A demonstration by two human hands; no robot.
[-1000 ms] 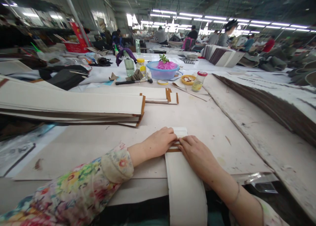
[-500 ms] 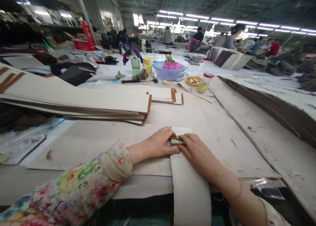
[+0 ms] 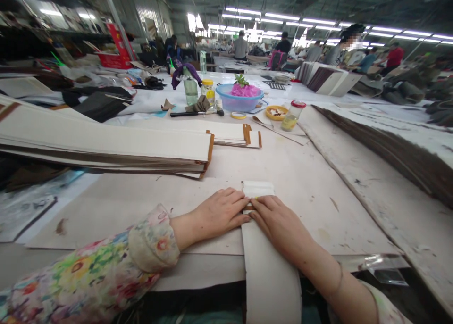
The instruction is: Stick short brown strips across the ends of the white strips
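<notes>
A long white strip with a brown band across it lies on the table and hangs over the front edge toward me. Its far end is folded over, with a white piece showing past my fingertips. My left hand grips the fold from the left, fingers together on top and thumb on the near side. From the right, my right hand holds the same fold, its fingertips close to the left ones. Part of the brown band is hidden under the fingers.
Left stands a stack of white strips with brown ends; a smaller stack lies behind it. Farther back are a brush, a blue basin, a yellow dish and a red-lidded jar. Layered sheets lie right.
My fingers have flattened and come closer together over the fold, covering more of the brown band. The left hand's raised knuckles have lowered. The view has shifted slightly.
</notes>
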